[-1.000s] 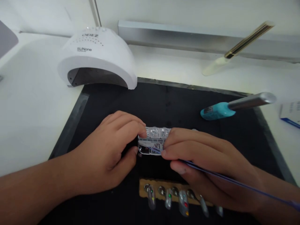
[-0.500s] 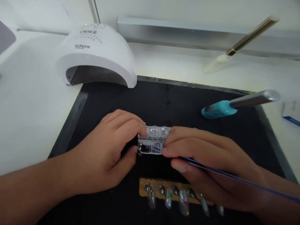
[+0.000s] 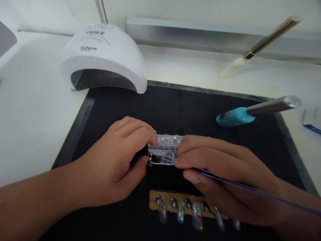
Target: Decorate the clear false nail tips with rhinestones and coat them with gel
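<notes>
A clear compartment case [image 3: 166, 141] holding small shiny stones lies on the black mat. My left hand [image 3: 125, 154] grips the case's left end between fingers and thumb. In my right hand [image 3: 220, 170] is a thin purple tool [image 3: 233, 183], pinched between fingers and thumb, its tip over the front row of compartments. Part of the case's right side is hidden behind my right fingers. Nearer to me, a wooden strip [image 3: 168, 195] bears several clear nail tips [image 3: 197, 216] with coloured stones, partly covered by my right hand.
A white nail lamp [image 3: 107, 50] stands at the back left. On the mat's right side is a teal bottle [image 3: 234, 117] with a silver handle. Behind it stands a cream bottle [image 3: 233, 67] with a gold-and-black handle. A white box [image 3: 312, 118] shows at the right edge.
</notes>
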